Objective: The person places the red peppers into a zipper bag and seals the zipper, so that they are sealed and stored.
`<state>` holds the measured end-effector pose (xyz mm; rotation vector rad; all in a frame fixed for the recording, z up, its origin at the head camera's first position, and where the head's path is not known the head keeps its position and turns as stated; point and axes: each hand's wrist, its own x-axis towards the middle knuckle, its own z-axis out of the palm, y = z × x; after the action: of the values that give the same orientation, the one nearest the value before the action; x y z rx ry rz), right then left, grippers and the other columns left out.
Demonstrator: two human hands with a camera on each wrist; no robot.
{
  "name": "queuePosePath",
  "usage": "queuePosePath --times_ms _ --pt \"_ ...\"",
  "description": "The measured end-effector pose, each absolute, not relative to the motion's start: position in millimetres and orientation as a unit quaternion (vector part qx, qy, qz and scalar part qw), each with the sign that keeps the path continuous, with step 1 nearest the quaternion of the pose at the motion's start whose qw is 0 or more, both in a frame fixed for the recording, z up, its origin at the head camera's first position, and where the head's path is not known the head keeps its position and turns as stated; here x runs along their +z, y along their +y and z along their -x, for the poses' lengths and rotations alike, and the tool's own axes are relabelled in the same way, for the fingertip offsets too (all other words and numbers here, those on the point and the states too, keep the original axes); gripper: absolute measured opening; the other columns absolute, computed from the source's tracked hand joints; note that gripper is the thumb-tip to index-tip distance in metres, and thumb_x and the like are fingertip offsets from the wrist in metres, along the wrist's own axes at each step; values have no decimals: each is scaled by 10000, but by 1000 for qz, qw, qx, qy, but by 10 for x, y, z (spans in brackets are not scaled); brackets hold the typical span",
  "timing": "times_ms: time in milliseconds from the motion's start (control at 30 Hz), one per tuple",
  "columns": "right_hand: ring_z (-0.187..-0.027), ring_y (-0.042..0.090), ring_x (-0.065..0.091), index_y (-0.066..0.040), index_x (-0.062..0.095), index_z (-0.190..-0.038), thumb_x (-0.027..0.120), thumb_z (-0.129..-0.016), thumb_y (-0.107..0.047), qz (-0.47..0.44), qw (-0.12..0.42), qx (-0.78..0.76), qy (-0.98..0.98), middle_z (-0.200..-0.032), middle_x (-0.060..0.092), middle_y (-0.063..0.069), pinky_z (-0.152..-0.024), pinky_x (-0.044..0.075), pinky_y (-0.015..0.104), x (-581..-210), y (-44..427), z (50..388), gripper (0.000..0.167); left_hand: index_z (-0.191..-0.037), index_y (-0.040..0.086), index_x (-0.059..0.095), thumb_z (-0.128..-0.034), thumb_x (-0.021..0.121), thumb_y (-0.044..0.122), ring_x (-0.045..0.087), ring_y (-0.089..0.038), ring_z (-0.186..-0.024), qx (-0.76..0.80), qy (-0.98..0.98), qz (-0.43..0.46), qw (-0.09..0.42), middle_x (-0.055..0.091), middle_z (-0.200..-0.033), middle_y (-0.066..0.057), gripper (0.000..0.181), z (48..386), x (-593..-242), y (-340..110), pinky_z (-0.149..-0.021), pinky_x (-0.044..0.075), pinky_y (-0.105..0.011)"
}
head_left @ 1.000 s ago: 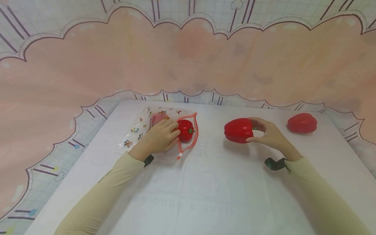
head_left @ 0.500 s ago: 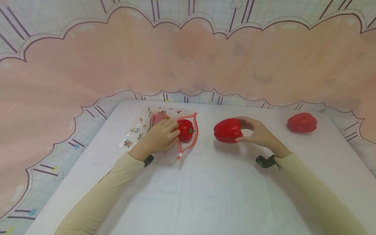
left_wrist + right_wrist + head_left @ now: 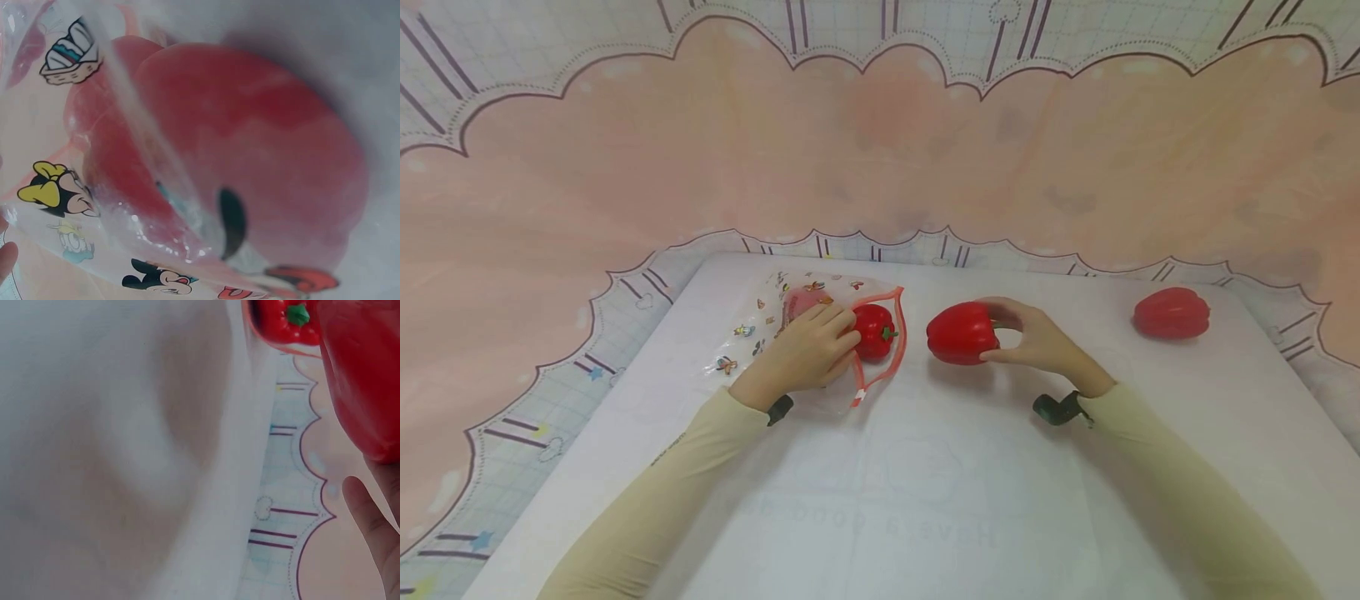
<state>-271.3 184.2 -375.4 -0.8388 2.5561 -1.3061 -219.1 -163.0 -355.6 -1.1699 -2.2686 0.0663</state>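
Currently, in my head view, the right hand [image 3: 1047, 340] grips a red bell pepper [image 3: 961, 333] just right of the frame's centre, near its stem end, with the blunt end turned left and its shadow falling on the white bench [image 3: 955, 467]. At centre left, I have the left hand [image 3: 807, 346] pinching the mouth of a clear cartoon-print zip bag [image 3: 767, 321]. Its curled fingers lie right by a second red bell pepper [image 3: 871, 333], which sits in the opening, green stem to the right, ringed by the orange-red zip edge [image 3: 904, 329]; I can't tell whether they touch it. Deeper in the bag I make out a pinkish-red shape [image 3: 805, 300] through the plastic. A third red bell pepper [image 3: 1171, 314] lies on the bench at the right of the frame, well apart from the bag. Across the upper half I see a peach curtain [image 3: 880, 158] with scalloped borders.
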Motion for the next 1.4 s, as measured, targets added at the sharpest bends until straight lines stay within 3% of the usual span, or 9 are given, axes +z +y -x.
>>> queuePosePath --times_ms 233,700,1400 --pt "-1233 312 494 -91 408 -1367 803 -714 -177 297 68 -453 837 -1363 485 120 -997 432 537 -3773 1696 2749 768 -879 95 648 -759 739 220 567 -230 -909 28 -846 442 296 612 -956 -82 197 2197 -3567 -1633 -887 518 -356" --pt "-1242 312 499 -81 419 -1355 794 -729 -190 278 44 -473 835 -1365 492 130 -999 440 513 -3829 1408 2798 738 -883 92 639 -749 753 225 568 -233 -910 27 -849 441 291 612 -957 -87 221 2186 -3551 -1624 -891 516 -360" --pt "-1243 284 507 -102 417 -1359 793 -732 -217 285 60 -476 830 -1367 498 105 -996 448 493 -3910 1137 2791 741 -870 92 637 -743 751 183 568 -225 -887 13 -846 450 287 610 -938 -84 192 2191 -3551 -1625 -876 527 -349"
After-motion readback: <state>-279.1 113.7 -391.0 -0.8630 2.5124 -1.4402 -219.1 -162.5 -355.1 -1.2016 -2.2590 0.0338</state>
